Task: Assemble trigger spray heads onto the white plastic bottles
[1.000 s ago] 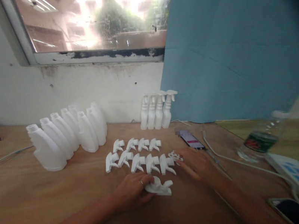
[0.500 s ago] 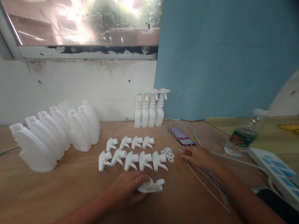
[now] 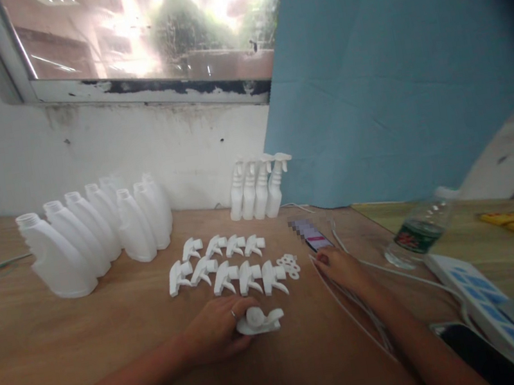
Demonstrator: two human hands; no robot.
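The left hand (image 3: 215, 329), a ring on one finger, gripped a white plastic trigger spray head (image 3: 263, 323) low over the table, its round collar facing the camera. A firm hold at the end away from the trigger seemed best, leaving that collar uncovered. To its right, the right hand (image 3: 340, 267) had its fingers drawn together at the upper ends of some thin white plastic tubes (image 3: 340, 303); whether they pinched one could not be told. A light grip on a single tube would probably keep its neighbours from dragging along.

As for room, the translucent white plastic bottles with threaded necks (image 3: 59, 256) stood well apart from the left hand. Two rows of white plastic trigger heads (image 3: 224, 279) lay just beyond its knuckles, so a forward sweep risked scattering them, and the small white plastic rings (image 3: 289, 265) beside the rows too. Between the hands ran a strip of brown wooden tabletop (image 3: 302, 328), the easiest path. The dark, flat phone with a lit screen (image 3: 315, 235) and a white cable (image 3: 411, 275) hemmed in the right hand.
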